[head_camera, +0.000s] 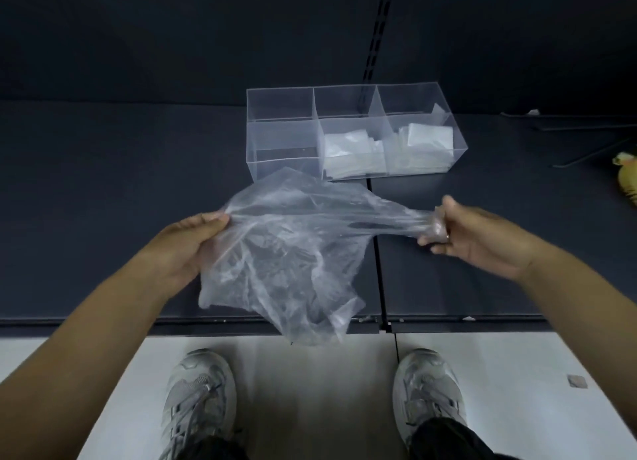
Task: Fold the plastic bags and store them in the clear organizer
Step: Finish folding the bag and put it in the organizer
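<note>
A crumpled clear plastic bag (286, 252) hangs stretched between my hands above the dark table's front edge. My left hand (188, 244) pinches its left side, thumb on top. My right hand (468, 235) grips its bunched right end in curled fingers. Behind the bag stands the clear organizer (282, 139) with three compartments across. Folded white bags (351, 152) lie in the middle compartment and more folded bags (424, 139) in the right one. Its left compartment holds nothing I can see.
The dark table (103, 183) runs left to right with a seam down its middle. A yellow object (625, 176) and thin dark rods (586, 149) lie at the far right. My shoes (200, 401) stand on the pale floor below the table's edge.
</note>
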Available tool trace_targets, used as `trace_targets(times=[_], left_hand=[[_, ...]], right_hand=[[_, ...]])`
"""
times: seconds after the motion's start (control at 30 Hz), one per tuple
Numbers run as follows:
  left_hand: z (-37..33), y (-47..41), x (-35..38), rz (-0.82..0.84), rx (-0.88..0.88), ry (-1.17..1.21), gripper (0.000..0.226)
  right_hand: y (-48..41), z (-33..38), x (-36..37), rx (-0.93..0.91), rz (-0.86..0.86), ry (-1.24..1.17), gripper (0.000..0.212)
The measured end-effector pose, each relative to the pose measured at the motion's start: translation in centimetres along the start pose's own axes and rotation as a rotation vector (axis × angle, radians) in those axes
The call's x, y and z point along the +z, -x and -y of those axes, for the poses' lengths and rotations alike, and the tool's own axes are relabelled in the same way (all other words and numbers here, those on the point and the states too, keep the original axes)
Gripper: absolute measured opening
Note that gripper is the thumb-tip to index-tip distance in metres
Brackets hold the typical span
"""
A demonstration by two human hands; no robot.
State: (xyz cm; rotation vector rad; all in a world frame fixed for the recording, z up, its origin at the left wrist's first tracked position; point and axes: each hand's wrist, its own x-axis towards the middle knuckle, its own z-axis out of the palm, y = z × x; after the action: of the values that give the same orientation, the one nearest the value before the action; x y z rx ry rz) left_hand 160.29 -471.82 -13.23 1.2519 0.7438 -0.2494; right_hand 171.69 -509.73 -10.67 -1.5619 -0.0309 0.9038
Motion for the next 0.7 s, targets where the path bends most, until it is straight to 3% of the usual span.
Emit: trace_targets(times=[0.17,0.23,0.3,0.37,0.47,0.5,0.57,0.63,0.7], left_hand=[[-1.6,-0.3,-0.3,0.349,-0.173,-0.199,0.056],[-2.4,-0.9,1.1,0.278,-0.185,-0.154,0.054],[-2.4,-1.6,2.6,0.082,-0.144,-0.109,0.043],[-2.1,-2.3,3.3,-0.043,-0.059,-0.075,0.033],[-2.0,-2.1,3.1,-0.055,0.039,-0.067,0.03],[-1.9,-1.6,2.9,-0.03,0.064,-0.093,0.031],[-1.3,-0.3,2.4,-0.023,0.112,-0.163,0.034],[0.0,1.3,1.6,-0.104,0.096,-0.186,0.037],[1.9,3.2,0.6,-0.192,-0.012,-0.172,0.047]], right_hand=[[-2.0,1.6,0.3,-0.099,-0.078,0.26,0.011],[-2.9,2.2,0.1,-0.136,-0.128,0.317,0.008],[-3.7,2.6,-0.4,-0.158,-0.239,0.291,0.015],[-4.3,2.6,-1.3,-0.182,-0.439,0.237,0.025],[-4.2,1.9,-1.8,-0.229,-0.746,0.277,0.026],[-3.7,1.6,-1.5,-0.263,-0.73,0.317,0.022],[-2.3,0.4,0.2,-0.286,-0.493,0.417,0.016],[-0.9,-1.0,2.5,-0.154,-0.267,0.475,0.007],[-0.1,-2.2,4.4,0.024,-0.248,0.428,0.017]])
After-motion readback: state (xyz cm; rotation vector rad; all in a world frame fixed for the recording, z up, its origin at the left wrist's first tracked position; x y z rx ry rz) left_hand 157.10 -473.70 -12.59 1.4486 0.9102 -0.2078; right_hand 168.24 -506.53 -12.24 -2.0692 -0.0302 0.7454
